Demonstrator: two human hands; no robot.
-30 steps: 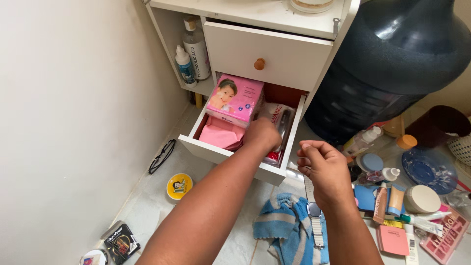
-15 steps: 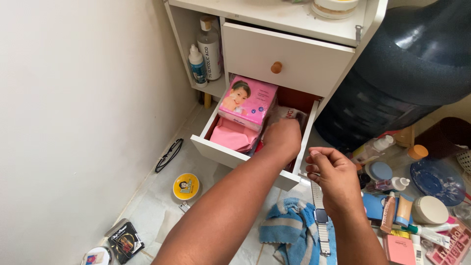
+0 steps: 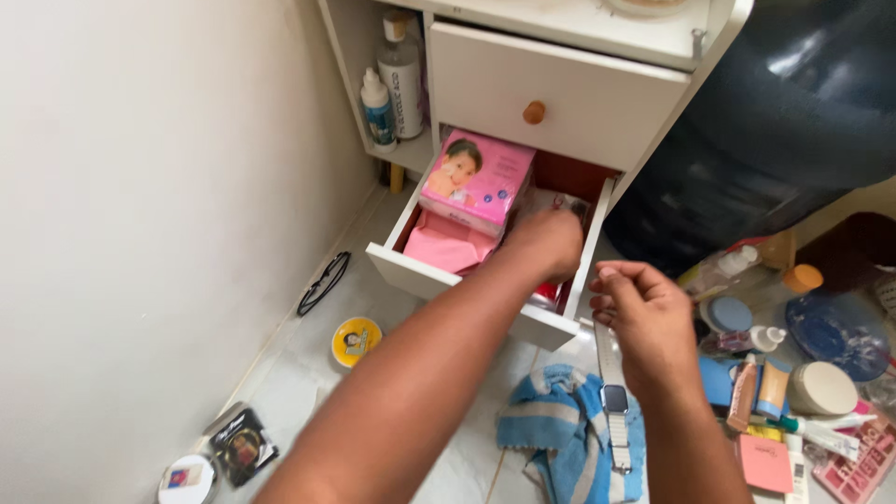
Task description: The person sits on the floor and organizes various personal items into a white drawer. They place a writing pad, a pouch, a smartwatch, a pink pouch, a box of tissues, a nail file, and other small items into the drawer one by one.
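— Where the left hand (image 3: 546, 245) goes into the open drawer (image 3: 467, 294), what does it meet?

— It lies over the drawer's right side, near the right wall, fingers curled down onto something there. Its grip is hidden under the knuckles; I cannot tell whether it is closed on anything or only touching. A bit of red and glossy packaging shows just below the hand, by the front right corner of the drawer.

— And the other hand?

— The right hand (image 3: 644, 313) hangs just outside the drawer's front right corner, fingers pinched narrowly together on the top end of a wristwatch (image 3: 614, 401). The watch dangles straight down from that pinch: pale band, dark square face, over the floor.

— What else sits in the drawer?

— A pink box with a child's picture (image 3: 478, 179) rests against the back left, tilted, and pink folded cloth (image 3: 446, 245) lies beneath it toward the front left.

— Around it?

— A closed white drawer with a round wooden knob (image 3: 534, 112) sits right above. On the floor under the watch lies a blue-and-white striped cloth (image 3: 560, 434). To the right, tubes, jars and a blue plate are scattered. To the left, a round yellow tin (image 3: 356, 340) and black-rimmed glasses (image 3: 323, 282) lie near the wall. Bottles (image 3: 399, 77) stand on the cabinet's side shelf.
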